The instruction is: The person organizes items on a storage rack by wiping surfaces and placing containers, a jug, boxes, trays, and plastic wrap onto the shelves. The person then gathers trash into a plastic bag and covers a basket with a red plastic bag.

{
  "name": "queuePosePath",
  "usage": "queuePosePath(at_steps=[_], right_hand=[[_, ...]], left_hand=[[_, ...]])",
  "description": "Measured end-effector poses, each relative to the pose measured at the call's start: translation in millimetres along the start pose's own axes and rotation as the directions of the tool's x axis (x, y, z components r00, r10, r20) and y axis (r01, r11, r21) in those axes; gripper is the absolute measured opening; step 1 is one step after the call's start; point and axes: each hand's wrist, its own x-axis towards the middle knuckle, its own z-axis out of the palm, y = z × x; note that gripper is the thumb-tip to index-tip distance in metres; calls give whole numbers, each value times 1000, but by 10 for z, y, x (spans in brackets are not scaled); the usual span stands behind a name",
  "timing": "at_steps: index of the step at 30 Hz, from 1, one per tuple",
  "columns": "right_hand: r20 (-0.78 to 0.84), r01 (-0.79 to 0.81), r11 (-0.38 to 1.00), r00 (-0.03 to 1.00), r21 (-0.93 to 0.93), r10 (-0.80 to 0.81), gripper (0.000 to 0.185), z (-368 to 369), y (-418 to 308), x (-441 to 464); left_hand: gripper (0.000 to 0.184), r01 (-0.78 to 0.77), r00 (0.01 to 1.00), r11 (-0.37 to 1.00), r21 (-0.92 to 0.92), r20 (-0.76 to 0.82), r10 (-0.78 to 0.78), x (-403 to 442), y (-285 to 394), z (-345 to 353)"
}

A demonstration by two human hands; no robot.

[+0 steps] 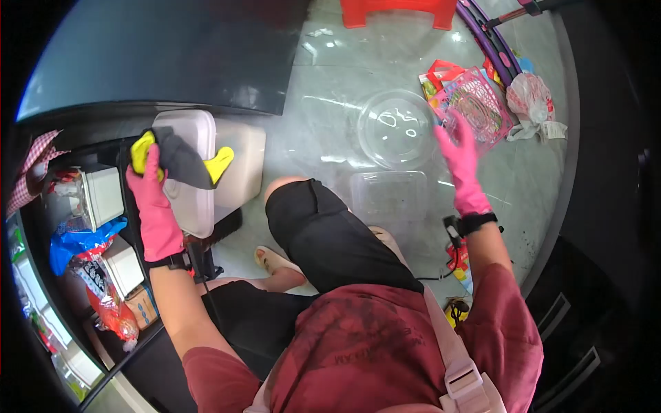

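My left hand (153, 196), in a pink rubber glove, grips a grey-and-yellow cloth (182, 158) in front of a whitish plastic bin (242, 148). The bin's pale lid (200, 213) stands upright on its near side, partly behind the cloth. My right hand (463, 165), also gloved in pink, is held over the floor with its fingers apart and nothing in them. Just beyond its fingertips lies a pink plastic basket (490, 103). A round clear container (396, 131) and a rectangular clear container (389, 196) rest on the floor between my hands.
Open storage at left holds white boxes (103, 196), a blue bag (82, 241) and a red packet (113, 313). A dark cabinet panel (165, 55) juts out above the bin. A red stool (399, 10), purple hoop (492, 41) and crumpled plastic bag (530, 100) stand or lie farther off.
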Motion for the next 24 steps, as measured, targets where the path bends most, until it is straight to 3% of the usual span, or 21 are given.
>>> queuePosePath(at_steps=[1, 2, 3, 4, 5, 6, 7, 8, 10, 11, 12, 13, 14, 15, 17, 18, 19, 20, 22, 23, 24], right_hand=[[-133, -49, 998, 990, -39, 44, 66, -289, 331, -40], [-266, -103, 992, 961, -71, 81, 74, -490, 719, -94], [-268, -104, 992, 960, -70, 82, 74, -618, 1095, -152], [-363, -303, 953, 891, -31, 271, 82, -691, 1466, -220], [-449, -485, 874, 776, 25, 443, 89, -705, 1729, -287], [-454, -486, 873, 773, 23, 443, 89, -649, 1875, -288], [-398, -527, 826, 727, 201, 560, 93, -579, 2000, -228], [-320, -555, 746, 678, 368, 662, 97, -520, 2111, -176], [-316, -570, 757, 689, 319, 652, 86, -472, 2154, -145], [-296, -466, 759, 725, 455, 622, 76, -416, 2063, -168], [-285, -349, 737, 760, 579, 584, 67, -368, 1897, -194], [-252, -337, 756, 800, 561, 545, 52, -379, 1656, -237], [-278, -324, 760, 792, 563, 544, 52, -443, 1382, -285], [-224, -376, 776, 812, 506, 540, 49, -507, 1132, -328], [-97, -407, 771, 854, 489, 512, 42, -607, 1098, -461], [-122, -392, 778, 853, 491, 507, 42, -640, 1100, -477], [-70, -424, 807, 868, 412, 492, 42, -673, 1109, -483], [-13, -457, 827, 873, 328, 487, 41, -696, 1141, -503], [34, -432, 827, 892, 361, 451, 50, -704, 1081, -390], [-168, -316, 946, 931, 79, 325, 51, -715, 1044, -324], [-305, -210, 950, 943, -231, 134, 54, -755, 878, -183]], left_hand=[[114, 72, 986, 997, -33, 152, -66, -83, 55, 97], [121, 160, 984, 942, 294, 27, -176, -187, 115, 198], [110, -141, 987, 882, 450, 128, 93, 49, -257, 103], [100, -425, 905, 715, 555, 267, 330, 291, -635, 2], [100, -427, 904, 716, 552, 272, 330, 200, -468, 69], [94, -358, 924, 668, 653, 351, 152, 6, -83, 154], [88, -301, 916, 593, 747, 400, -38, -205, 292, 234], [61, -397, 894, 584, 708, 441, 74, -415, 534, 248], [44, -206, 868, 671, 712, 450, -211, -189, 679, 213], [32, -182, 827, 753, 632, 513, -231, -114, 721, 225], [32, -202, 821, 759, 619, 530, -213, -156, 841, 264], [31, -180, 731, 825, 535, 634, -251, -272, 1004, 319], [30, -141, 619, 881, 452, 734, -278, -381, 1131, 429], [27, -127, 569, 935, 331, 796, -204, -472, 1224, 592], [29, -146, 518, 950, 277, 839, -165, -769, 1525, 1042], [31, -169, 482, 957, 235, 867, -128, -825, 1594, 1220], [39, -223, 370, 952, 208, 922, -114, -781, 1581, 1406], [39, -232, 353, 953, 196, 930, -105, -772, 1563, 1588], [44, -87, 203, 984, 155, 970, -135, -778, 1506, 1929], [51, -5, 73, 997, 80, 994, -79, -712, 1441, 2041], [51, -9, 71, 998, 68, 995, -67, -729, 1464, 2103]])
